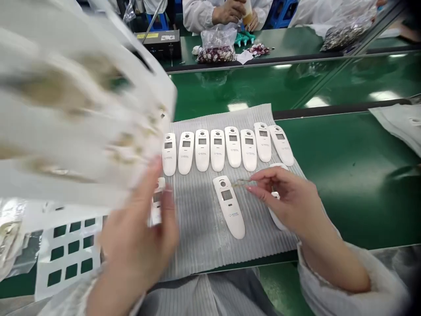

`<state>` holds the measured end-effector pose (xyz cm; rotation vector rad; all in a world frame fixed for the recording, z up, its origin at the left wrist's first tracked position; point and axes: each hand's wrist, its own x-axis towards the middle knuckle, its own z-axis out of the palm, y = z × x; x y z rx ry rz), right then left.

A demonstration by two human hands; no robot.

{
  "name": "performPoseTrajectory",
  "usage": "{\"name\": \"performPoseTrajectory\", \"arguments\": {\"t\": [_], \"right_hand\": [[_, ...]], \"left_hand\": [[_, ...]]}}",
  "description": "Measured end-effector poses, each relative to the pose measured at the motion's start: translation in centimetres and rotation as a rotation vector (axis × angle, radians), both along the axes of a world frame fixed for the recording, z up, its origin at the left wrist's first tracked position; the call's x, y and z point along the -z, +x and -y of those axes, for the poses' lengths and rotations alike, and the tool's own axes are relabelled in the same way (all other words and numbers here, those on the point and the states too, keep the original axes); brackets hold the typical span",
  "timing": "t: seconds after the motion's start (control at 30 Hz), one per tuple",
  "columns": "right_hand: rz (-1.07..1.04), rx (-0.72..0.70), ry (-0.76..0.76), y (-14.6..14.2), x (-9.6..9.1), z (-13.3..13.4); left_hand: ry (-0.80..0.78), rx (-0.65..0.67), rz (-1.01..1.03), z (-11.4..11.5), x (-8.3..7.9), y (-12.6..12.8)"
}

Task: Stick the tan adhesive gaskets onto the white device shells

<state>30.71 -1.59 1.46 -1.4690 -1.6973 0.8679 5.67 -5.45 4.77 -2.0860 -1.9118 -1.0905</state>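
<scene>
My left hand (140, 245) is blurred by motion and grips the lower edge of a large white backing sheet (75, 109) with tan patches, raised at the left. My right hand (286, 197) pinches a small thin clear piece (240, 183) just above the grey ribbed mat (204, 237). Under that piece lies one white handheld device shell (229, 206) with a small window. Another white shell (276, 215) lies partly hidden under my right hand. A row of several white shells (226, 147) stands along the mat's far edge.
A white sheet with rectangular cut-outs (66, 254) lies at the lower left. The green conveyor belt (345, 175) runs right. Across it, another person's hands (230, 11) work near a bag of small parts (217, 46) and a black box (159, 41).
</scene>
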Motion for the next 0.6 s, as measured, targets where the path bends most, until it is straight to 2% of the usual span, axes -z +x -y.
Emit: {"name": "performPoseTrajectory", "arguments": {"t": [0.07, 0.13, 0.23, 0.33, 0.43, 0.6], "right_hand": [[-0.025, -0.099, -0.146, 0.6, -0.3, -2.1], [-0.045, -0.185, -0.301, 0.6, -0.3, -3.8], [0.000, -0.291, -0.450, -0.1, 0.0, -5.5], [0.097, -0.388, -0.509, -0.8, 0.3, -6.1], [0.163, -0.452, -0.483, -0.9, 0.7, -6.1], [-0.007, -0.559, -0.355, -0.6, 1.7, -5.8]], "left_hand": [[-0.084, 0.122, -0.083, 0.1, 2.2, 2.5], [-0.264, 0.269, -0.091, 0.2, 4.3, 4.1], [-0.418, 0.315, -0.079, 0.2, 6.3, 5.1], [-0.472, 0.342, -0.060, 0.0, 7.2, 5.3], [-0.527, 0.365, -0.066, -0.3, 7.4, 5.4], [-0.533, 0.384, -0.071, -0.4, 7.4, 5.5]]}}
